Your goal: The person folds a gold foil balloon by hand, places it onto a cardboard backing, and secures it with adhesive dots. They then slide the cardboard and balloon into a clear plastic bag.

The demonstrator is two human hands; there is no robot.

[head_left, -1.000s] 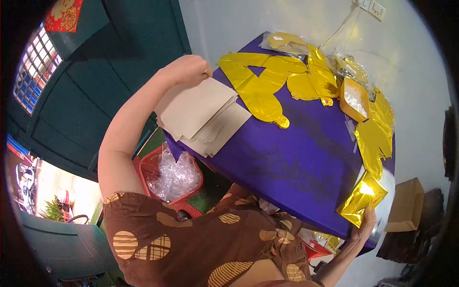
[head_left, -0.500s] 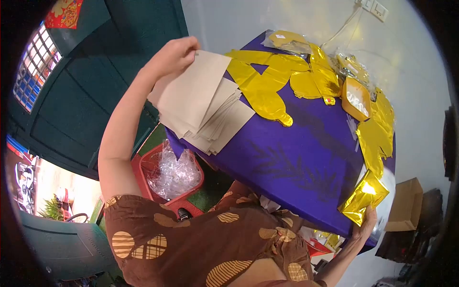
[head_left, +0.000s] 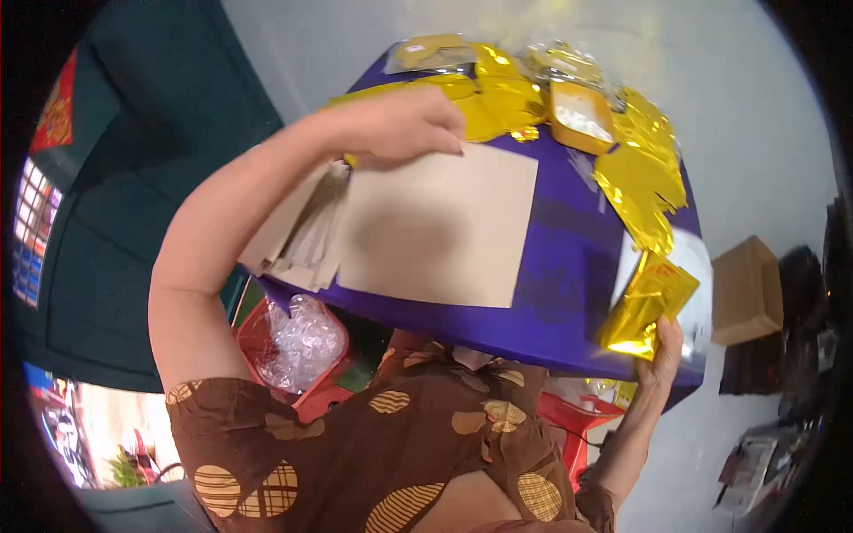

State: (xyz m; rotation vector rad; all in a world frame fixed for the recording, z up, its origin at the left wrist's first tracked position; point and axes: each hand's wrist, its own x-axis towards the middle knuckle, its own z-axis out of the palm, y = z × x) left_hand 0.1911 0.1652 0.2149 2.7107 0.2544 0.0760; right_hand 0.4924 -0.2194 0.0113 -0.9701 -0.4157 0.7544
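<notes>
Shifted right since the earlier frame, over the purple table [head_left: 569,218], the paper sheet [head_left: 435,231] is best kept flat, clear of the gold packet [head_left: 653,298] at the table's right, with left hand [head_left: 413,124] closed on the sheet's far edge and right hand [head_left: 662,354] closed on the packet's near end.

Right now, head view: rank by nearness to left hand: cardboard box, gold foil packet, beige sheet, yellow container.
1. Beige sheet, in left hand
2. Yellow container, far side of table
3. Gold foil packet, in right hand
4. Cardboard box, beyond table, right
</notes>
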